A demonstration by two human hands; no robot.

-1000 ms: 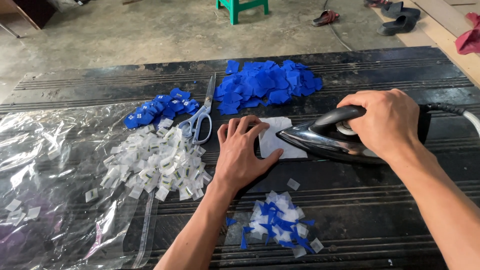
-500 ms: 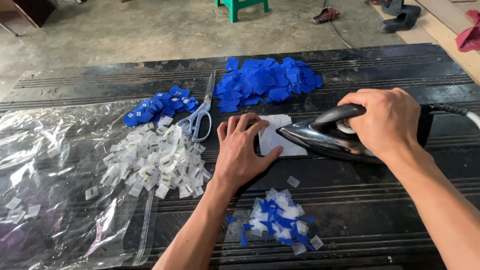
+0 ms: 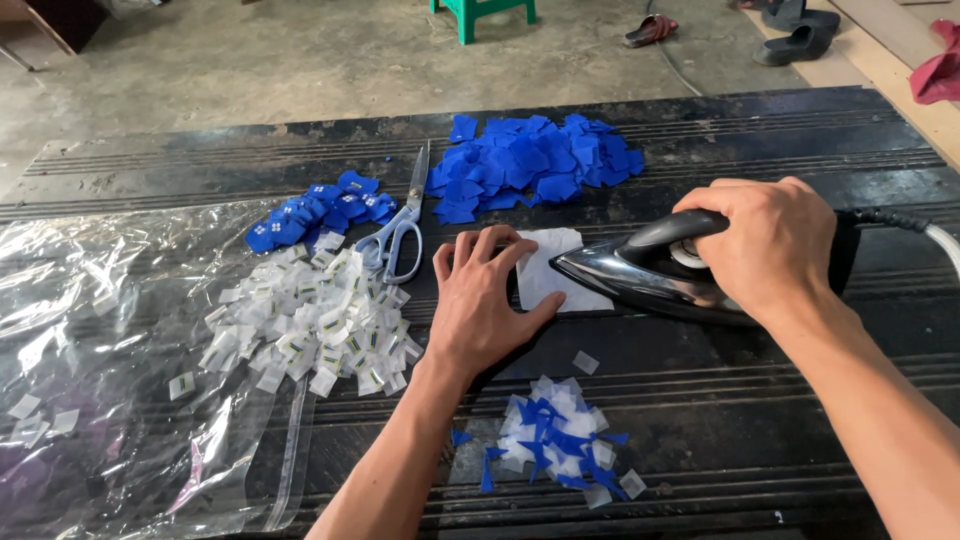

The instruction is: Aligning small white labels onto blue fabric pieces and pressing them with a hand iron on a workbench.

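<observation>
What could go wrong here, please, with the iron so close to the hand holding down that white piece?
The left hand lies flat on the white piece right beside the tip of the iron gripped by the right hand; a slip forward might burn the fingers. The clear plastic sheet and the pile of small white pieces lie near and could melt if the iron strays left.

Two bare forearms reach in from the bottom edge, with no sleeves, gloves, rings or watch showing; the left hand (image 3: 485,305) and right hand (image 3: 765,250) have short, unpainted nails.
</observation>
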